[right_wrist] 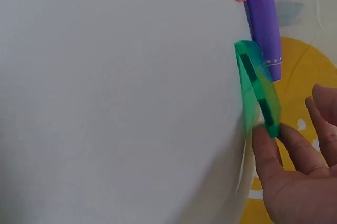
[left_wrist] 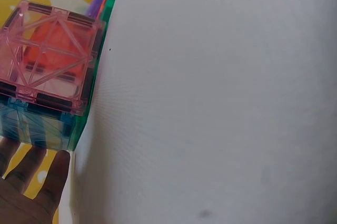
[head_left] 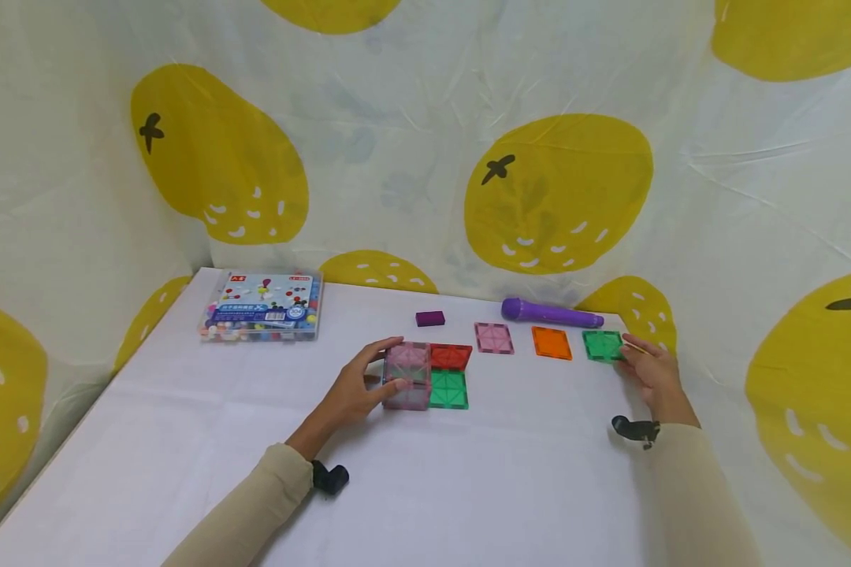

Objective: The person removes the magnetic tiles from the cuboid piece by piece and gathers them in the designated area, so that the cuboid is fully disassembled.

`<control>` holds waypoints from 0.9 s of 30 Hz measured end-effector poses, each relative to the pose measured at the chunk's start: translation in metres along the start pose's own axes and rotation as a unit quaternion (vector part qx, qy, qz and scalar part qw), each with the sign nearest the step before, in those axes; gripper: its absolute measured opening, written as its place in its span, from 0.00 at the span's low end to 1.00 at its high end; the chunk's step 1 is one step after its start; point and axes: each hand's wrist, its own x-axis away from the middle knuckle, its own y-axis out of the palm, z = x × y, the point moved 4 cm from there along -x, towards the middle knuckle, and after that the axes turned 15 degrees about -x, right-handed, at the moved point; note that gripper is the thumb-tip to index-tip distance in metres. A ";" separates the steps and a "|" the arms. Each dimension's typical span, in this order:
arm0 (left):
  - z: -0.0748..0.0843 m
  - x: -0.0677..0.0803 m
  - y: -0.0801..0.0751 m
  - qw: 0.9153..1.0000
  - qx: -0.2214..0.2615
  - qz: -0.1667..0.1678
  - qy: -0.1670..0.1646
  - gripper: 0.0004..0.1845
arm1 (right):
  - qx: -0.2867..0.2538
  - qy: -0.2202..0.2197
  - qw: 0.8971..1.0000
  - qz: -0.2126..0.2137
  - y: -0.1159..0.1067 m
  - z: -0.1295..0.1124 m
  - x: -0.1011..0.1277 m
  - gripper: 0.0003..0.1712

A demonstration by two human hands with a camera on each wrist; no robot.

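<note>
My left hand grips a small box built of see-through magnetic tiles, thumb on the near side. In the left wrist view its pink face adjoins a blue face, with fingertips right at the blue one. A red tile stands tilted beside the box, behind a flat green tile. At the table's right end my right hand pinches another green tile by its edge. That tile is tipped up in the right wrist view, close to the purple microphone-shaped toy.
An orange tile and a pink tile lie in a row left of the pinched tile. Behind them rests the purple toy. A dark purple block and a clear box of colourful beads sit farther left. A fruit-print curtain borders the table.
</note>
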 end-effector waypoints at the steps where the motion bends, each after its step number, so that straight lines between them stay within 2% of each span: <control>1: 0.000 0.000 0.000 1.000 0.000 0.000 -0.001 0.39 | 0.027 -0.010 1.000 0.009 -0.002 0.002 -0.005 0.32; 5: -0.001 -0.001 0.001 1.000 -0.001 0.001 0.001 0.39 | 0.139 -0.049 0.988 0.046 -0.002 0.005 -0.013 0.28; 9: -0.001 -0.001 0.001 1.000 -0.003 0.002 0.003 0.39 | 0.193 -0.109 0.974 0.032 0.021 -0.003 0.016 0.29; 11: -0.001 -0.001 0.001 1.000 -0.005 0.004 0.003 0.39 | 0.222 -0.154 0.963 0.009 0.037 -0.008 0.036 0.29; 14: 0.000 -0.001 0.000 1.000 -0.008 0.007 0.003 0.40 | 0.257 -0.222 0.940 -0.033 0.061 -0.014 0.064 0.29; 19: 0.001 0.000 -0.001 1.000 -0.004 0.007 0.004 0.40 | 0.265 -0.312 0.905 -0.114 0.097 -0.017 0.102 0.27; 22: 0.001 0.000 0.000 1.000 -0.004 0.005 0.003 0.39 | 0.270 -0.340 0.887 -0.156 0.119 -0.015 0.121 0.25; 27: 0.000 0.000 0.000 1.000 -0.010 0.006 0.005 0.39 | 0.278 -0.342 0.874 -0.207 0.151 -0.002 0.142 0.21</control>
